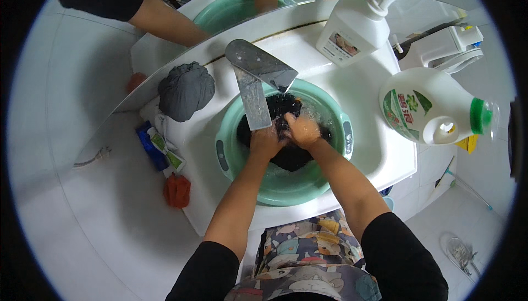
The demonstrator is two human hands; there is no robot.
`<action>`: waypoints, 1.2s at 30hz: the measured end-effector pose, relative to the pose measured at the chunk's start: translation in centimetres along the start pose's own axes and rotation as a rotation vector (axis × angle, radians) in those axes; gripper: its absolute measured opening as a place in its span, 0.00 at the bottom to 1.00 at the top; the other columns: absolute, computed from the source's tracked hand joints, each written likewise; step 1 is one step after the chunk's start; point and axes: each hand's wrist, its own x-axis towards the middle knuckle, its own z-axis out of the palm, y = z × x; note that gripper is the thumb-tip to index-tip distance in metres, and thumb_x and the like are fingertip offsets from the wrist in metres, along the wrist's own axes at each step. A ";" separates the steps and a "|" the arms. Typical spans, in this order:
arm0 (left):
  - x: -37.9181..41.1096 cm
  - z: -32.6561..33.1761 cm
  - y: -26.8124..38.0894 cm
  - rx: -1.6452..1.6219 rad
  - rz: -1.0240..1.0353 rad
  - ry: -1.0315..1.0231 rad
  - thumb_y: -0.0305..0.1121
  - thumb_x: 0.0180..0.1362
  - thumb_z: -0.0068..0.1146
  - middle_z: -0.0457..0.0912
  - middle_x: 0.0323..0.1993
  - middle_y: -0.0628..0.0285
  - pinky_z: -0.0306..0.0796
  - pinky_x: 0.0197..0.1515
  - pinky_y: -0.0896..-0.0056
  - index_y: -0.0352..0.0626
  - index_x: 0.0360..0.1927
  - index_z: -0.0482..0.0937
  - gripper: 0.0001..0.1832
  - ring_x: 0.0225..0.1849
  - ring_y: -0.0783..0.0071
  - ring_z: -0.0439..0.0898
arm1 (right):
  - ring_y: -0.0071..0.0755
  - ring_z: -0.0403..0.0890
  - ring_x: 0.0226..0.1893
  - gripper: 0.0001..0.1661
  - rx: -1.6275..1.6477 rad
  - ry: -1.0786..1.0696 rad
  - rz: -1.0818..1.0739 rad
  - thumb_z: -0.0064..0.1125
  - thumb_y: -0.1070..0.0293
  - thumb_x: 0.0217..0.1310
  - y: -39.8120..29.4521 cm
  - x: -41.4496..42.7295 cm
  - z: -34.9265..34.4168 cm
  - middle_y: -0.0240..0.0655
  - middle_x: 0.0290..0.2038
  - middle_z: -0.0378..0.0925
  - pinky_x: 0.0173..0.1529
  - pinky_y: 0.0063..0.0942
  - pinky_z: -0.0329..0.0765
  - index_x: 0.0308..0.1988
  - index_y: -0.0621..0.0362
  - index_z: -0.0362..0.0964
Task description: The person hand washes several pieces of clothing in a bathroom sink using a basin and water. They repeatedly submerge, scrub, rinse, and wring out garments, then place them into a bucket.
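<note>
A green plastic basin [295, 197] stands in the white washbasin [371, 148], with soapy water and wet black cloth [291, 158] inside. My left hand [266, 142] is in the basin on the black cloth, partly hidden by the end of the faucet. Close to its right, my right hand [303, 131] has its fingers bent against the same cloth, which seems bunched between both hands. The metal faucet [253, 90] reaches over the basin's far left rim, its wide handle above the spout.
Behind the basin stands a white pump bottle [354, 30]; a large white detergent bottle [412, 98] with a green cap is at the right. A grey cloth bundle [186, 90], toothpaste-like tubes [159, 146] and a red cloth [177, 191] lie at the left edge. A mirror [103, 94] borders the far side.
</note>
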 end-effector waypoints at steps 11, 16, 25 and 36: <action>-9.4 -5.4 0.3 -1.948 -0.235 -0.030 0.36 0.54 0.59 0.62 0.66 0.53 0.57 0.67 0.57 0.39 0.68 0.54 0.40 0.65 0.56 0.63 | 0.56 0.76 0.38 0.39 0.652 0.528 -0.273 0.63 0.70 0.46 -13.1 -12.4 -13.4 0.52 0.40 0.75 0.46 0.43 0.72 0.59 0.61 0.59; -11.4 -15.1 2.6 -2.175 -0.174 -0.123 0.36 0.50 0.62 0.65 0.63 0.53 0.61 0.64 0.58 0.40 0.65 0.59 0.39 0.62 0.55 0.66 | 0.50 0.77 0.39 0.36 0.861 0.467 -0.421 0.63 0.71 0.48 -16.8 -16.7 -21.7 0.47 0.43 0.76 0.46 0.37 0.72 0.58 0.60 0.62; -7.0 -12.9 2.4 -0.318 -0.184 -0.125 0.43 0.40 0.71 0.66 0.62 0.48 0.63 0.61 0.49 0.37 0.61 0.63 0.45 0.64 0.46 0.64 | 0.53 0.76 0.46 0.24 0.743 0.451 0.108 0.62 0.61 0.55 -6.5 -10.9 -13.1 0.55 0.44 0.75 0.53 0.37 0.72 0.48 0.63 0.73; -3.0 -0.9 1.6 0.094 -0.098 -0.016 0.55 0.54 0.56 0.65 0.60 0.51 0.55 0.60 0.31 0.40 0.57 0.69 0.35 0.64 0.47 0.61 | 0.54 0.61 0.62 0.32 -0.043 0.191 0.229 0.57 0.44 0.55 -2.2 -1.0 2.0 0.46 0.63 0.61 0.62 0.55 0.59 0.56 0.48 0.69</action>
